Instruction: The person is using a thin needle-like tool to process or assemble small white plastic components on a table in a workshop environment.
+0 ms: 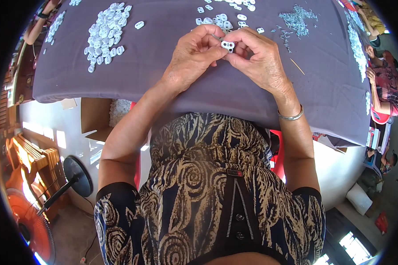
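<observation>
Over the near part of the table, my left hand (pixel 192 55) and my right hand (pixel 261 57) meet. A small white plastic piece (pixel 228 45) with dark round holes is pinched between the fingertips of both. Each hand is closed, thumb against forefinger, with the other fingers curled and partly hidden behind. Just beyond my fingers lies a loose group of similar white pieces (pixel 221 20). To the right of my right hand, a thin wooden stick (pixel 297 66) rests on the grey cloth (pixel 163 26).
A big heap of white pieces (pixel 107 33) sits at the left. Tiny metal pins or screws (pixel 298 21) are scattered far right. Under the table edge stands a cardboard box (pixel 95 117). A red fan (pixel 28 225) is lower left. Other people (pixel 384 81) sit around the table.
</observation>
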`<state>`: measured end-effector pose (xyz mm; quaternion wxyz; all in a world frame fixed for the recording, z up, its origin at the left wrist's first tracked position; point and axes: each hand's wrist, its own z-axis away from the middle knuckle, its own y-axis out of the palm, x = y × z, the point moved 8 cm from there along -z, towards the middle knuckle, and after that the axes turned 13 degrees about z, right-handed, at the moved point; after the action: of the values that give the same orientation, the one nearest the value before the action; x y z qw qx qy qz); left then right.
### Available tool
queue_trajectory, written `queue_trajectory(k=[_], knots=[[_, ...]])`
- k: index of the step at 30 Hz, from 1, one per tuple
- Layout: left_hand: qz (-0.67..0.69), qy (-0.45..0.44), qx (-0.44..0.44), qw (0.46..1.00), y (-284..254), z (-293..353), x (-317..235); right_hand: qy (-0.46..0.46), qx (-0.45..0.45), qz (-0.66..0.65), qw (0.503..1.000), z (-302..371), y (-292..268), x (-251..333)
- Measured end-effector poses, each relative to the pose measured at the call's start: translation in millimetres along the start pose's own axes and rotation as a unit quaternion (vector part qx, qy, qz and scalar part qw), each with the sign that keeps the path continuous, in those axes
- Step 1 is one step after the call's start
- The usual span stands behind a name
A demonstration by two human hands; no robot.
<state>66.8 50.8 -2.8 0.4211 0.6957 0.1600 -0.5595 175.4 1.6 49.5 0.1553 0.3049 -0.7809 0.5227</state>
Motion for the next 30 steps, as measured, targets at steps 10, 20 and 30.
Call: queue_trajectory(k=[10, 20, 30], knots=[[-0.047, 0.046, -0.001, 0.998, -1.4, -1.4, -2.5, -0.017, -0.015, 0.012, 1.000, -0.1, 2.4, 3.4], [-0.068, 0.059, -0.004, 0.996, 1.5, 0.6, -3.7, -0.092, -0.013, 0.162, 0.982, 3.6, 4.3, 12.8], [0.034, -0.004, -0.007, 0.999, 5.3, 2.7, 5.4, -0.089, 0.075, 0.200, 0.973, 7.8, 25.8, 6.3]])
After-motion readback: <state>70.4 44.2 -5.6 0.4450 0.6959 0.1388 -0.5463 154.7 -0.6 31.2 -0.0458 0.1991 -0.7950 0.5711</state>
